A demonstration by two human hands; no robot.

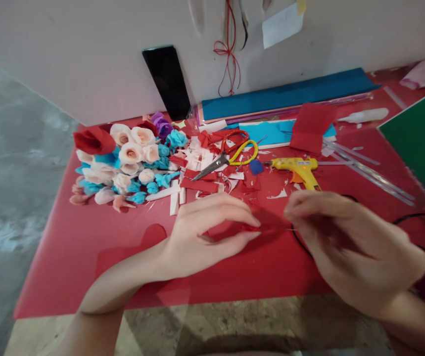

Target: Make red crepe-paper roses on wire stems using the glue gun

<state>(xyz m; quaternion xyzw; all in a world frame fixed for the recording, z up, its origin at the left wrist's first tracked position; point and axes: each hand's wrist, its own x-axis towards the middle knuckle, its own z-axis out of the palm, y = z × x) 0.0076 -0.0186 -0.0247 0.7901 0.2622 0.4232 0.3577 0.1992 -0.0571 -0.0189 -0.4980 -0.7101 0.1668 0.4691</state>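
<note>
Over the red table, my left hand (pixel 205 237) pinches a small red piece of paper (pixel 251 228) between thumb and fingertips. My right hand (pixel 356 252) is closed in a pinch to the right of it. A thin pale strand (pixel 291 229), like a thread or fine glue string, runs out from its fingertips toward the red piece. Whether the strand joins the piece is too fine to tell. Beyond my hands lie scissors (pixel 230 159) with yellow and red handles and a yellow glue gun (pixel 297 169). A flat red paper cutout (pixel 153 237) rests near my left wrist.
Several crepe-paper flowers (pixel 130 153) cluster at the left. Red and white paper scraps (pixel 205 153) spread across the middle. A black phone (pixel 167 81) leans on the wall. Blue paper (pixel 286 94), clear glue sticks (pixel 375 173) and a green board (pixel 423 143) lie behind and right.
</note>
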